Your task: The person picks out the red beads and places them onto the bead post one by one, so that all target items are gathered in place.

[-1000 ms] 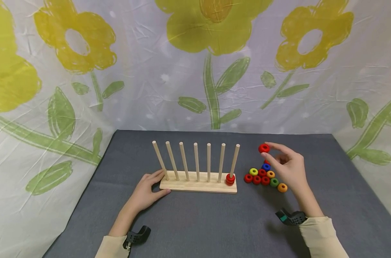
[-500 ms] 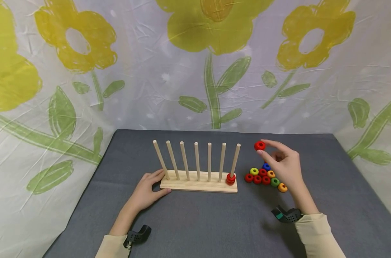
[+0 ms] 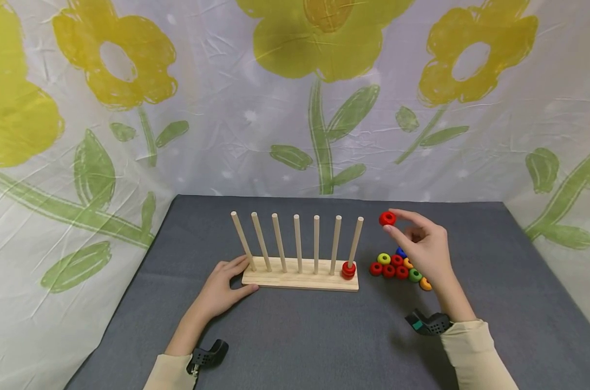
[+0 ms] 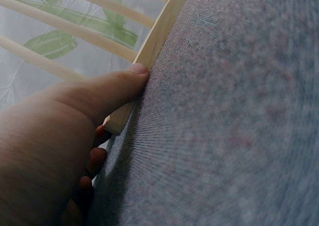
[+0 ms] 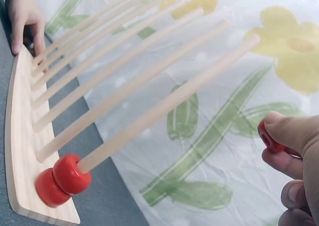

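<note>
So your left hand is down low, palm side turned inward, with the thumb nearer you and the fingers reaching farther forward in a wide grip. Your right hand is up in the air, thumb and index finger pinching, other fingers curled in. Both forearms angle forward and inward.

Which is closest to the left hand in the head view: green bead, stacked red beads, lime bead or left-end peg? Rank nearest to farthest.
From the left hand:
1. Left-end peg: at the gripped end of the wooden stand.
2. Stacked red beads: on the right-end peg.
3. Lime bead: right of the stand.
4. Green bead: farther right.
</note>
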Available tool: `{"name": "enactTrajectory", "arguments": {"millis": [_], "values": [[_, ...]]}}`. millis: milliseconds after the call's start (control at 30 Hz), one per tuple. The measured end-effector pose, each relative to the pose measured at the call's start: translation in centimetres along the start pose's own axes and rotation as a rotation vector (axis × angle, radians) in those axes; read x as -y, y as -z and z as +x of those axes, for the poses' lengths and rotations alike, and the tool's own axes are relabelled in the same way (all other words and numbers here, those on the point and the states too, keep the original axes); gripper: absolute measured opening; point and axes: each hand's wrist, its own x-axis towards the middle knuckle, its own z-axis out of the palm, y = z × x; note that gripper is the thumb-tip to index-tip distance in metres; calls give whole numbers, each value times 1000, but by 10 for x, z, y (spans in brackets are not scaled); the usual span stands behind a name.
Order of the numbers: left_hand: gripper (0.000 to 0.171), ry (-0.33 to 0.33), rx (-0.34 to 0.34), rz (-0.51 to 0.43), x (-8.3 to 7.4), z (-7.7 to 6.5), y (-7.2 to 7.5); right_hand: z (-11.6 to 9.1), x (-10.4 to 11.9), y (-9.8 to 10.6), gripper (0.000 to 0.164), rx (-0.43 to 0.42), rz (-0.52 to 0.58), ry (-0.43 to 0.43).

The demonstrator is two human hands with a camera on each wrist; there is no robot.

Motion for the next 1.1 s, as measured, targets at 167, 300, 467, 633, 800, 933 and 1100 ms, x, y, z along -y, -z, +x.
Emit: {"name": "enactTrajectory", "arguments": {"millis": [167,300,467,633,800,933,1100], "values": [[74,0,-1,-2,0,0,0,1,-20,-3,38,-1,0,11],[74,1,-2,-6,0,0,0,1,-18,-4,38,-5,-3,24],[74,-1,-3,-11,0,0,0,2,7,-4,34,-8,11,42],[74,-1,-3,-12,-1,0,0,3,22,-3,32,-8,35,53],[74,-1,-4,-6,0,1,-1,4,27,-5,33,-16,26,50],[75,-2,-4,-7,0,0,-1,5,30,-6,33,-18,24,45],[74,-5,-6,-6,0,0,0,6,35,-7,34,-20,24,51]]}}
